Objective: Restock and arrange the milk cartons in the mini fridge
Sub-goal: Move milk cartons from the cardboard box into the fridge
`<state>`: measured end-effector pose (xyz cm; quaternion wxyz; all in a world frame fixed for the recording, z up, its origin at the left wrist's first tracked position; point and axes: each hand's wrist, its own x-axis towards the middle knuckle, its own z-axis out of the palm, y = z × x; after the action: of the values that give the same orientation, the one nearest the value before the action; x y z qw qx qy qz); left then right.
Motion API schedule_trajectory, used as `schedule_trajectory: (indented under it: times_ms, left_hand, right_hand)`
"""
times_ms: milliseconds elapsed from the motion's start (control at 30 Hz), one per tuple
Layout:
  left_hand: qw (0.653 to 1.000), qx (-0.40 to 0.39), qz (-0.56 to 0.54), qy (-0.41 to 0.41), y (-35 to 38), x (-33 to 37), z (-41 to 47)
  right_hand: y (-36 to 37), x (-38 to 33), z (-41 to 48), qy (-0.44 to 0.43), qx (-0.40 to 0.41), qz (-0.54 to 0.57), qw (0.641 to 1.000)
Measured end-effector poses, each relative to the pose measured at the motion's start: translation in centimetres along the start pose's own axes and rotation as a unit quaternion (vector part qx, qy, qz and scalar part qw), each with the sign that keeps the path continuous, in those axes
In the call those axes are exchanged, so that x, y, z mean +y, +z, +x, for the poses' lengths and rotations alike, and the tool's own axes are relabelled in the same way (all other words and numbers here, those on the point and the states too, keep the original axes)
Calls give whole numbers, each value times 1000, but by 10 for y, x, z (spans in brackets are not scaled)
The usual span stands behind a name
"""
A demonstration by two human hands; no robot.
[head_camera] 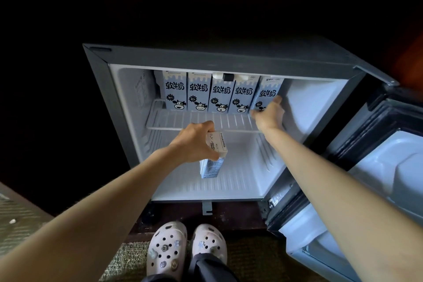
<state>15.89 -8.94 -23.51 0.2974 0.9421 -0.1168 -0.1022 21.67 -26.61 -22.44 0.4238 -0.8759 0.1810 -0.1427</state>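
The open mini fridge [128,108] has a wire shelf [206,121] with a row of several blue-and-white milk cartons [199,91] standing upright at the back. My right hand [270,114] is around the rightmost carton [269,91] of that row, which leans slightly. My left hand [196,142] grips the top of another upright milk carton [211,165], held in front of the shelf over the fridge's lower floor [240,181]. I cannot tell whether its base touches the floor.
The fridge door [377,167] hangs open to the right, close to my right arm. The surroundings are dark. My feet in pale clogs [187,249] stand on carpet just before the fridge. Free shelf room lies right of the cartons.
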Motion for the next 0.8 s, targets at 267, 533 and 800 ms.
schedule_trajectory:
  times_ms: [267,533,800]
  left_hand:
    - [1000,13,-3,-2,1,-2,4]
    - [1000,23,-13,-13,5,-5,-12]
    - [998,-26,48,-7,4,-19,-41]
  right_hand:
    - [4,4,6,8,-10,-11,1000]
    - [1,11,-18,-9,21,2,1000]
    - [34,55,-132,-149,-207,45,966]
